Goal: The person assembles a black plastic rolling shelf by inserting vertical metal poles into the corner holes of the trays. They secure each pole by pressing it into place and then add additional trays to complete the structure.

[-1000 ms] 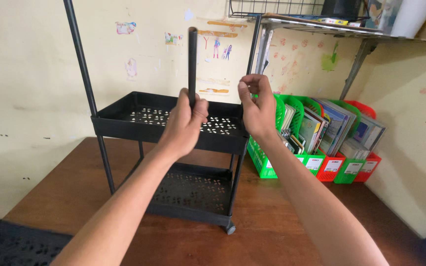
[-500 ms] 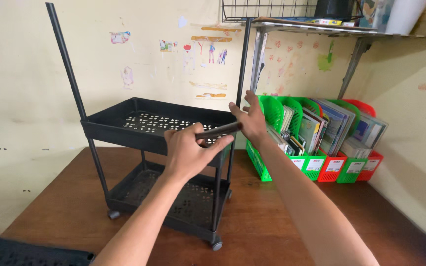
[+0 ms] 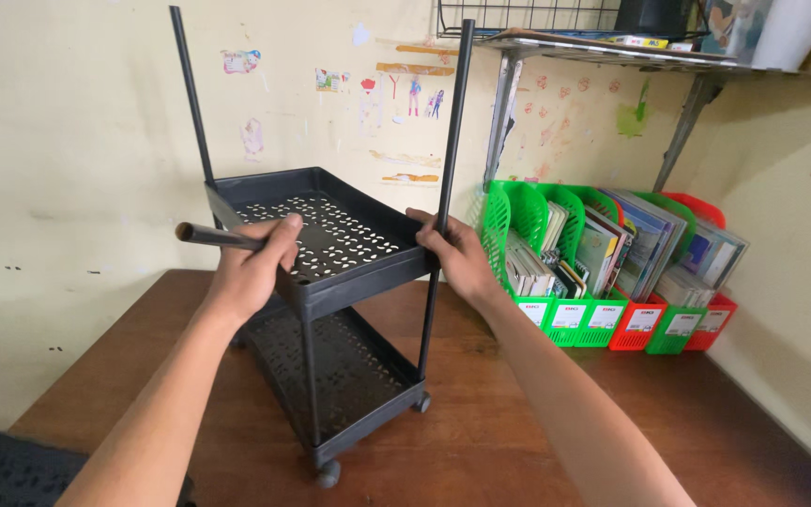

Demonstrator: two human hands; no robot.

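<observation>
Fingers of our left hand [image 3: 253, 266] wrap around a loose black tube [image 3: 222, 237], which points toward nine o'clock, its near end hidden in the fist. Our right hand [image 3: 459, 255] grips the tray rim of the black rolling cart [image 3: 330, 282] at three o'clock, its fingertips curled out of sight over the edge. We see the cart standing on the wooden table [image 3: 518, 422]; an upright post [image 3: 452, 122] rises beside the right hand. Magazine files [image 3: 612, 272] stand at three o'clock, their far ends partly overlapped.

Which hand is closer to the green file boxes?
Right. The right hand grips the cart's upper tray corner just beside the green file boxes; the left hand, holding a loose black tube, is across the tray.
</observation>
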